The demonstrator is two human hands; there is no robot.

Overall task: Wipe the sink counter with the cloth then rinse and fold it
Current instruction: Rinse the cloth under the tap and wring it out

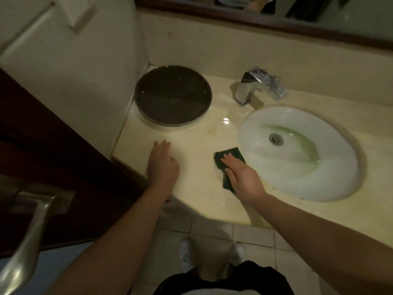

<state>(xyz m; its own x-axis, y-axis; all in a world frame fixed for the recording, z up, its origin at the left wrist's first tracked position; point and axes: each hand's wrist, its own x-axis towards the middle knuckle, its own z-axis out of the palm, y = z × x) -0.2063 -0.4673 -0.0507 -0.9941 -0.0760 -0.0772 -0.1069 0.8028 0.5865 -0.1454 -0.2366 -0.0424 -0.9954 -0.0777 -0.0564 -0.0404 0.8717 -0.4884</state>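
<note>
A dark green cloth (225, 155) lies flat on the cream marble counter (195, 133), just left of the white oval sink basin (297, 154). My right hand (242, 175) presses flat on the cloth, fingers stretched out and covering its near half. My left hand (162, 162) rests palm down on the bare counter near its front left edge, holding nothing. A chrome faucet (255, 86) stands behind the basin.
A round dark tray (173, 95) sits at the counter's back left corner against the wall. A dark wooden door with a metal lever handle (27, 226) stands at the left. A framed mirror (276, 20) runs above. Tiled floor and white shoes show below.
</note>
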